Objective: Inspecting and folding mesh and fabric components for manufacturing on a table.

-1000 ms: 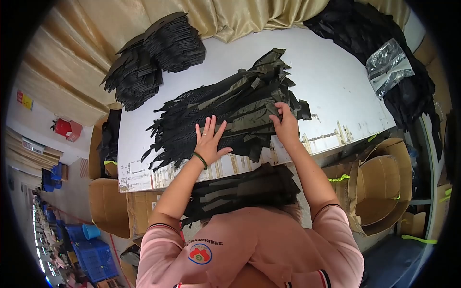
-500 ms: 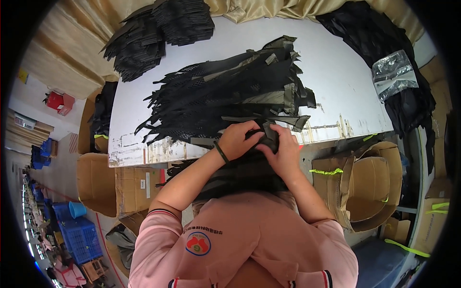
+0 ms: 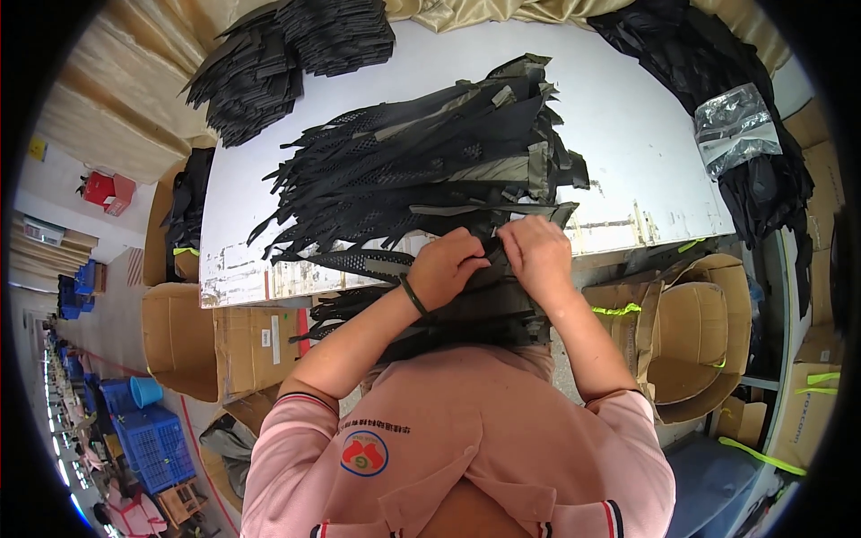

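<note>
A heap of black fabric pieces (image 3: 386, 170), part mesh and part plain with olive-grey strips, lies spread on the white table (image 3: 628, 117). At its near edge my left hand (image 3: 444, 269) is closed on a black fabric piece (image 3: 490, 249), thumb and fingers pinched together. Close beside it, my right hand (image 3: 538, 255) has its fingers bent down over the same piece, pinching its upper part. A mesh strip (image 3: 350, 261) stretches left from beneath my left hand. More black pieces (image 3: 480, 314) lie across my lap below both hands.
Stacked black pieces (image 3: 332, 40) stand at the table's far left. Black fabric (image 3: 762, 193) hangs over the right edge, with a clear plastic bag (image 3: 737, 133) on it. Open cardboard boxes (image 3: 691, 341) stand right and left below the table. Blue crates (image 3: 152, 453) are at far left.
My right hand has moved up and turned over, its fingers now bent down on the fabric. The left hand has shifted slightly down, and a mesh strip now shows beside it.
</note>
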Demonstrator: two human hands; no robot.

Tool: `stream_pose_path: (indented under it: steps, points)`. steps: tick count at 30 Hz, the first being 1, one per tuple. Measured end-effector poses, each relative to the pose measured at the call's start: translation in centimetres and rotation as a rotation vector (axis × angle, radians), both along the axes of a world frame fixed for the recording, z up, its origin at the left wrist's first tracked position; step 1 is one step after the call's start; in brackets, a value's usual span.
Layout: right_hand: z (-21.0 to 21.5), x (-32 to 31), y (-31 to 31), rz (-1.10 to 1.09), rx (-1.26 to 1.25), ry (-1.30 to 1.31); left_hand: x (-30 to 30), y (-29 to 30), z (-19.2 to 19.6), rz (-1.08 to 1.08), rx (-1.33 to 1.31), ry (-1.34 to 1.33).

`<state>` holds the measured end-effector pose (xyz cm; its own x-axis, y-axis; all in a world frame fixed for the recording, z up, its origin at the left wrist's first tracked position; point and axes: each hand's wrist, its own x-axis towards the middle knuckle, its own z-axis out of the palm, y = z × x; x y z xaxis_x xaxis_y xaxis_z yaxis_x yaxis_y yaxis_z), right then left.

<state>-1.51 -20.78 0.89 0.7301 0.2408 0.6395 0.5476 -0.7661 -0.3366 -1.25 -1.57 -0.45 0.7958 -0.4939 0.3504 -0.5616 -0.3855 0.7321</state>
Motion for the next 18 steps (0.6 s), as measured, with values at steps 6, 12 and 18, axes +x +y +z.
stream_pose_path:
  steps: [6,12,18]
  points:
    - [-4.5,-0.8,-0.7,0.038,0.941,0.839,-1.5,0.3,0.0,0.023,0.014,-0.033]
    - [-5.0,-2.8,1.0,0.081,1.102,1.070,-1.5,-0.2,0.8,-0.050,0.055,0.195]
    - [-3.4,-3.0,0.8,0.280,1.189,1.007,-0.6,0.2,1.2,-0.076,-0.141,0.529]
